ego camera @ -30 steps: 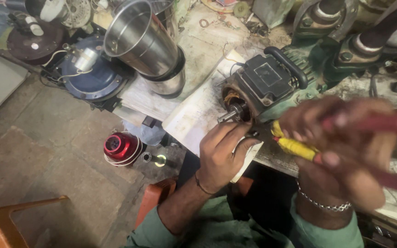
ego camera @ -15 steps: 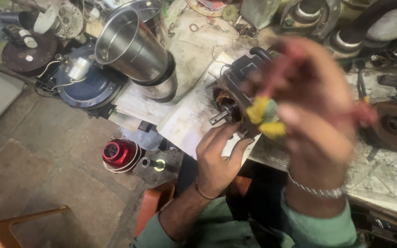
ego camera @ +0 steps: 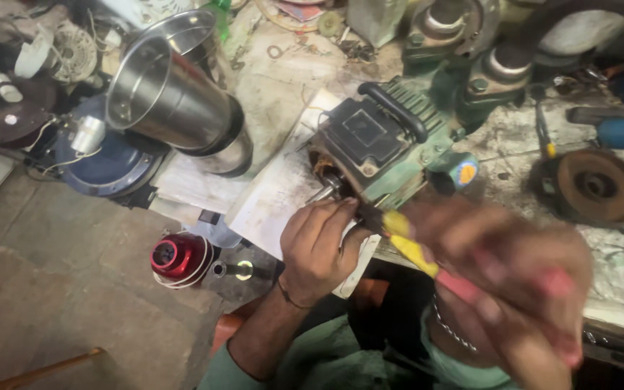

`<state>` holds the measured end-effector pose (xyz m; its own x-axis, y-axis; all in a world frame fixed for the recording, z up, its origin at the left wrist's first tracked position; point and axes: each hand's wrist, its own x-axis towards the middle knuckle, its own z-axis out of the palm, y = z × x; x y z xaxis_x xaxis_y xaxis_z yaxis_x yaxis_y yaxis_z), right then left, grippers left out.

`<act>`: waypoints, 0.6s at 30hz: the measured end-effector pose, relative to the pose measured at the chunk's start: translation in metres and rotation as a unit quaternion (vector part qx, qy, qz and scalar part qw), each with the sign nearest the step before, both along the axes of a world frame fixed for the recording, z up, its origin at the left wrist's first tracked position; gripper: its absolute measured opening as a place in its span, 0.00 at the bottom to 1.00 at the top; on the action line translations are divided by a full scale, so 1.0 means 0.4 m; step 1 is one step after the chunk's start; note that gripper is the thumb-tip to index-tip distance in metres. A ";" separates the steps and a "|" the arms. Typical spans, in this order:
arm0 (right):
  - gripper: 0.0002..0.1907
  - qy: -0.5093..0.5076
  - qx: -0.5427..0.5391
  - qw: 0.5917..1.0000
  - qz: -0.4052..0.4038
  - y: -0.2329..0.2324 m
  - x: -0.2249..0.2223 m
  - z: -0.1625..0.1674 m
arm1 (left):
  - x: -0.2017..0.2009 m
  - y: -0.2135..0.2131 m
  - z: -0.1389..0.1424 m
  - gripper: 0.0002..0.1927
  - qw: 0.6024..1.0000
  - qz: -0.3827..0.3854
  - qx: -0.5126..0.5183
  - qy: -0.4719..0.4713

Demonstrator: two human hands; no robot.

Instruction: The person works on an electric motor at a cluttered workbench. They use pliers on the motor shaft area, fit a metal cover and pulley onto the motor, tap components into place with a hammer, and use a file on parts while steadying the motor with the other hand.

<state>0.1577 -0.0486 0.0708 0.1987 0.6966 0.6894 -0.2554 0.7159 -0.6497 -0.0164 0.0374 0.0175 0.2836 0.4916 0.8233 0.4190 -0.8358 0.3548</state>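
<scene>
Steadying the motor shaft (ego camera: 324,193) with my left hand (ego camera: 319,249), fingers pinched together on it, I keep my right hand (ego camera: 507,274) clamped on the screwdriver (ego camera: 409,245), tip squarely at the green motor (ego camera: 384,148).

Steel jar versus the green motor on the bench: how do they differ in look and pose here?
The steel jar is shiny bare metal; the green motor is dull, painted and grimy. The steel jar lies tilted on its side with its open mouth showing; the green motor sits flat with a black box on top. The steel jar is untouched; the left hand is at the motor's shaft end, and the blurred right hand brings a yellow-handled tool to it. Both rest on the cluttered bench.
</scene>
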 end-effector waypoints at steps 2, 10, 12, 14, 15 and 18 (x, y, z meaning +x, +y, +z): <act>0.19 -0.060 -0.045 0.997 0.035 0.058 -0.018 0.101 | 0.014 -0.011 -0.009 0.21 0.997 0.007 -0.053 -0.047; 0.10 -0.113 -0.095 0.981 0.129 0.207 -0.082 0.188 | 0.042 -0.041 -0.022 0.18 0.977 0.029 -0.166 -0.133; 0.15 -0.072 -0.093 0.988 0.102 0.149 -0.066 0.160 | 0.033 -0.035 -0.016 0.20 0.984 0.025 -0.130 -0.117; 0.24 -0.016 -0.068 0.995 0.069 0.065 -0.038 0.110 | 0.020 -0.027 -0.007 0.21 0.994 0.029 -0.075 -0.072; 0.17 -0.050 -0.038 0.997 0.037 0.024 -0.019 0.083 | 0.016 -0.019 -0.003 0.22 0.997 0.031 -0.045 -0.051; 0.11 -0.021 0.044 0.998 0.039 -0.037 0.002 -0.009 | -0.001 -0.001 0.008 0.20 0.999 0.009 0.048 -0.008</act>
